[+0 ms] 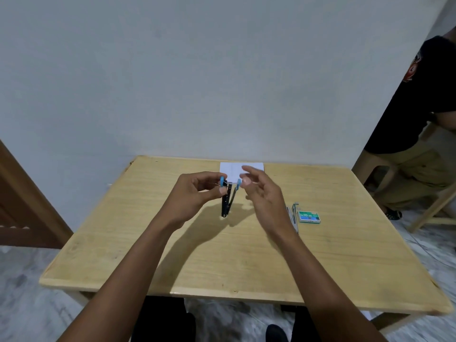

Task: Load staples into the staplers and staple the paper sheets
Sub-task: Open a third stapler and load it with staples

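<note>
My left hand (197, 191) grips a small blue and black stapler (228, 197), held upright above the table and hinged open in a V, its pivot pointing down. My right hand (259, 191) hovers just right of the stapler with fingers spread; whether its fingertips pinch anything is too small to tell. White paper sheets (251, 166) lie at the table's far edge behind both hands. A second stapler (294, 213) lies on the table to the right, partly hidden by my right wrist. A green staple box (309, 216) sits beside it.
The wooden table (172, 262) stands against a pale wall. Another person (419, 124) sits on a wooden stool at the far right. A brown door (22, 206) is at the left. My feet show under the near table edge.
</note>
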